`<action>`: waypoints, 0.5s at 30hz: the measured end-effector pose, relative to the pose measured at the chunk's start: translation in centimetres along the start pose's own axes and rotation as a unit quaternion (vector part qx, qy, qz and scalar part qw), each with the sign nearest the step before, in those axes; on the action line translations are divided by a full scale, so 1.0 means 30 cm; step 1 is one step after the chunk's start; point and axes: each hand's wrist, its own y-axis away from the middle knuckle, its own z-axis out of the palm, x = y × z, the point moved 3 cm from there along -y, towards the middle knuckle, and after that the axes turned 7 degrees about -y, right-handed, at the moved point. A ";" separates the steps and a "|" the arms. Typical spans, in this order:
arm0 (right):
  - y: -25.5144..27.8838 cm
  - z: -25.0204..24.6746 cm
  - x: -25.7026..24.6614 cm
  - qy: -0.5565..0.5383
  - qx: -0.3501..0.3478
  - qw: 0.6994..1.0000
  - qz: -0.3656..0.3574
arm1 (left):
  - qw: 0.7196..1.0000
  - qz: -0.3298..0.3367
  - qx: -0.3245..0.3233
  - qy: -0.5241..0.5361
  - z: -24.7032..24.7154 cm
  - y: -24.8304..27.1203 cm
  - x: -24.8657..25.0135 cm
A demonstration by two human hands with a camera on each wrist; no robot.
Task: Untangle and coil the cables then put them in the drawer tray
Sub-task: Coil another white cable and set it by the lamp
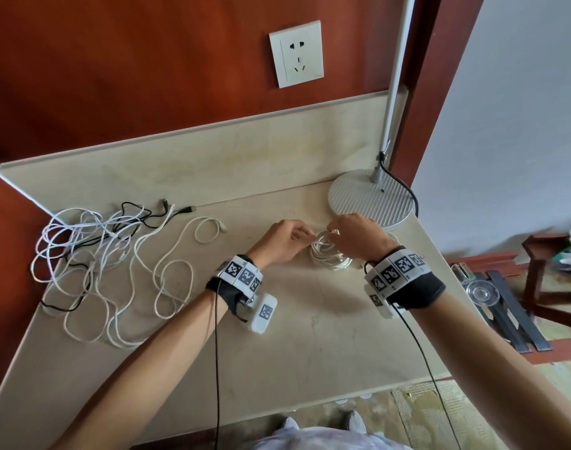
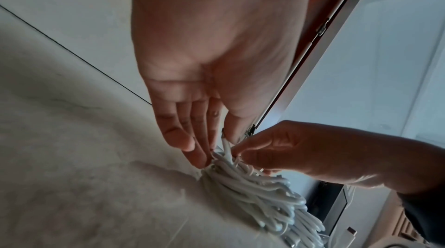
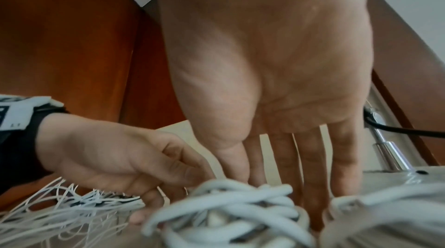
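Both hands' fingers [image 2: 231,134] pinch one nearly finished white cable coil [image 1: 326,254], while the tangled white and black cables [image 1: 108,261] await on the beige counter [image 1: 310,336].

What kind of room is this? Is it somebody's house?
Probably a room in a home: a stone-topped desk against a wood-panelled wall, a wall socket above it, and a lamp standing in the corner.

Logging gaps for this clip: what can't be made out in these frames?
- Drawer tray: in no view.
- Loose end of the coiled white cable: head view, covered by the left hand and right hand.
- Right hand's grip: right wrist view, fingertips hidden behind the blurred coil.
- Tangled cables: how many, too intertwined to count.
- Lamp head: cut off by top edge.
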 end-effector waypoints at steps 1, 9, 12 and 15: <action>-0.002 0.000 0.002 -0.010 -0.006 1.000 -0.002 | 1.000 -0.007 -0.001 0.000 0.002 -0.002 0.000; -0.015 -0.009 -0.010 -0.052 -0.005 0.998 -0.043 | 0.999 -0.024 0.008 -0.029 0.006 0.006 0.012; -0.013 -0.016 -0.016 -0.060 0.000 0.997 -0.051 | 0.999 -0.027 0.008 -0.035 0.004 0.016 0.012; -0.017 -0.027 -0.029 -0.073 0.013 0.996 -0.056 | 0.999 -0.034 0.015 -0.034 -0.008 0.034 0.010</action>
